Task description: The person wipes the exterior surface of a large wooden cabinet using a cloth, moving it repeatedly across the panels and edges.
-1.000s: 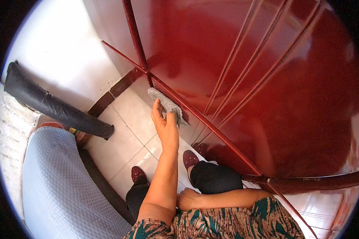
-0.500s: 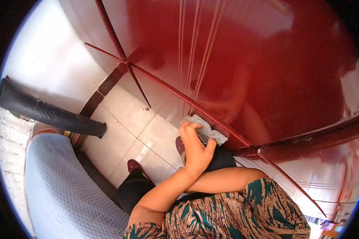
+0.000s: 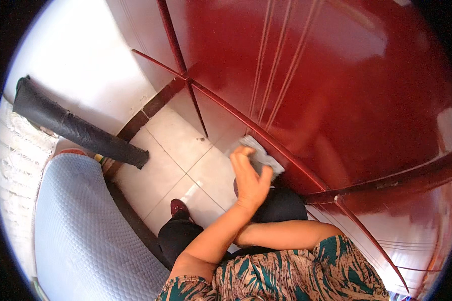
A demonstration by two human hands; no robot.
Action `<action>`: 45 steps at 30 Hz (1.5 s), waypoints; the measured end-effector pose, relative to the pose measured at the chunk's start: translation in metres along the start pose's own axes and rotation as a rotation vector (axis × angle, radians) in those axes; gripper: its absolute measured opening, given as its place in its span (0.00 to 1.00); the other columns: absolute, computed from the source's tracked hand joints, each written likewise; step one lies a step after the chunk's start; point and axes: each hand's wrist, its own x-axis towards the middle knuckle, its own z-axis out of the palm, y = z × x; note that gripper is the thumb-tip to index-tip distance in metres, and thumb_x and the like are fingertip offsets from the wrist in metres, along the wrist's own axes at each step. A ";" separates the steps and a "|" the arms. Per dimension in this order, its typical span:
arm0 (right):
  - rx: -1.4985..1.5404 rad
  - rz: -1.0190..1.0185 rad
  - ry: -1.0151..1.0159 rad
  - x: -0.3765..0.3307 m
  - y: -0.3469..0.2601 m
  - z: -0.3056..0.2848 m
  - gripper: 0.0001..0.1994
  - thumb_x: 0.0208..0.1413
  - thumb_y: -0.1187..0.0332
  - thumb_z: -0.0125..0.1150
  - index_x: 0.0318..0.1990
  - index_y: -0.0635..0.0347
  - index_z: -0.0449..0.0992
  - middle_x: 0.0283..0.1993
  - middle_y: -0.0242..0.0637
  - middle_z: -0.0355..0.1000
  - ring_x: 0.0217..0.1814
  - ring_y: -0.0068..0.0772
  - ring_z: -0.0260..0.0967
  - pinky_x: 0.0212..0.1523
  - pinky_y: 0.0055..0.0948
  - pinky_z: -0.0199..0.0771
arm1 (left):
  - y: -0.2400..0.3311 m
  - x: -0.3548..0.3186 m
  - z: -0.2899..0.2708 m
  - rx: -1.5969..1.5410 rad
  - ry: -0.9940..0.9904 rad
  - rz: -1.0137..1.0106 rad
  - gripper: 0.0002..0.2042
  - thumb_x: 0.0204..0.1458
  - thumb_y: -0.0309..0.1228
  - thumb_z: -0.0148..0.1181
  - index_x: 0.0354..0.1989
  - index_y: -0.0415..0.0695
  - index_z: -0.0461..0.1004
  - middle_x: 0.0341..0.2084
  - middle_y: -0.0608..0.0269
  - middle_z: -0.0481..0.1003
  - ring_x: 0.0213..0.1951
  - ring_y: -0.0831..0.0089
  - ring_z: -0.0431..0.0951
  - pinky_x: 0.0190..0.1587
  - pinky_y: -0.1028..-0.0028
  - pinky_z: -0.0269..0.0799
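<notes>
My left hand (image 3: 251,183) is closed on a crumpled grey-white cloth (image 3: 272,162), fingers bent over it and thumb on its near side. The cloth lies against the glossy dark red panel (image 3: 336,105), just below a raised red trim strip (image 3: 258,131). My right forearm (image 3: 286,235) runs leftward beneath my left forearm. The right hand is hidden behind the left arm.
To the left is a bed or mattress with a pale blue quilted cover (image 3: 85,220). A black wrapped roll (image 3: 85,133) juts out past it. White floor tiles (image 3: 160,170) and my dark red shoe (image 3: 178,206) show below. A white wall (image 3: 80,65) rises at the far left.
The whole view has shifted, so the panel, roll and bed appear farther right. My left hand and the cloth have moved slightly left along the panel's trim. The grip looks the same.
</notes>
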 end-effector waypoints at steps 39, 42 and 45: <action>-0.034 0.000 -0.367 -0.005 0.012 0.009 0.18 0.59 0.64 0.43 0.55 0.52 0.71 0.62 0.45 0.64 0.63 0.44 0.59 0.63 0.36 0.56 | -0.037 -0.037 0.022 -0.275 -0.274 -0.983 0.31 0.50 0.33 0.55 0.59 0.34 0.50 0.55 0.42 0.60 0.57 0.56 0.62 0.59 0.66 0.57; -0.047 0.000 -0.331 -0.010 0.016 0.011 0.18 0.58 0.64 0.44 0.54 0.53 0.72 0.60 0.45 0.65 0.62 0.44 0.60 0.62 0.37 0.57 | -0.021 -0.031 0.017 -0.290 -0.310 -1.003 0.31 0.49 0.32 0.56 0.59 0.33 0.49 0.56 0.43 0.60 0.57 0.56 0.62 0.59 0.66 0.57; -0.085 -0.017 -0.276 -0.014 0.013 0.010 0.18 0.57 0.64 0.45 0.53 0.54 0.72 0.59 0.46 0.66 0.62 0.45 0.61 0.61 0.37 0.58 | -0.032 -0.034 0.021 -0.320 -0.232 -0.976 0.29 0.49 0.29 0.55 0.57 0.33 0.50 0.51 0.43 0.62 0.53 0.58 0.64 0.56 0.68 0.59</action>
